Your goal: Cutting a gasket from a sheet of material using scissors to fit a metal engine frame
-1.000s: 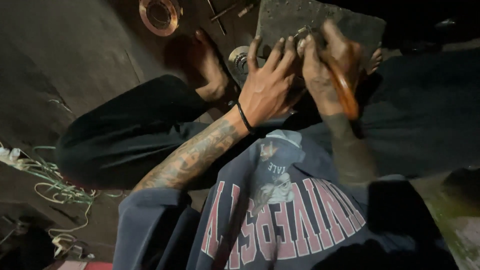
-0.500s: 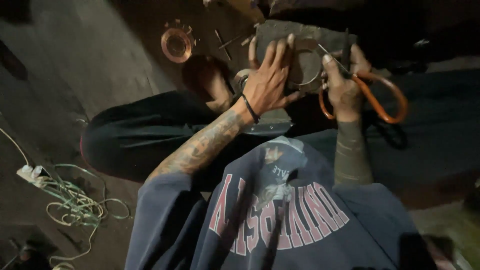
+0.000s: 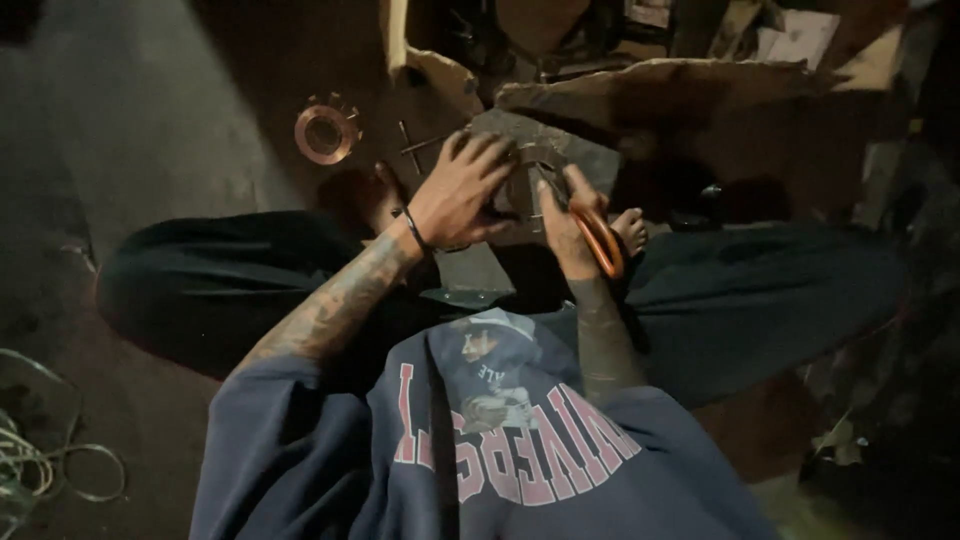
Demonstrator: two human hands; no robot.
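Observation:
I sit cross-legged on a dark floor. My left hand (image 3: pixel 465 190) presses flat on a grey sheet of material (image 3: pixel 590 165) that rests over my legs, fingers spread near a cut edge. My right hand (image 3: pixel 568 225) grips orange-handled scissors (image 3: pixel 600 242), whose blades point up into the sheet beside the left fingers. A dark band circles my left wrist. My bare feet show on either side of the sheet.
A copper-coloured ring (image 3: pixel 326 130) lies on the floor at the upper left. Crumpled cardboard and paper (image 3: pixel 640 80) pile up beyond the sheet. Loose pale cords (image 3: pixel 40 460) lie at the lower left. My dark trousers (image 3: pixel 760 300) stretch to the right.
The view has tipped so more clutter beyond the sheet shows. My right hand has drawn the scissors inward, their orange loops now tucked against the palm, and my left hand has shifted along the sheet.

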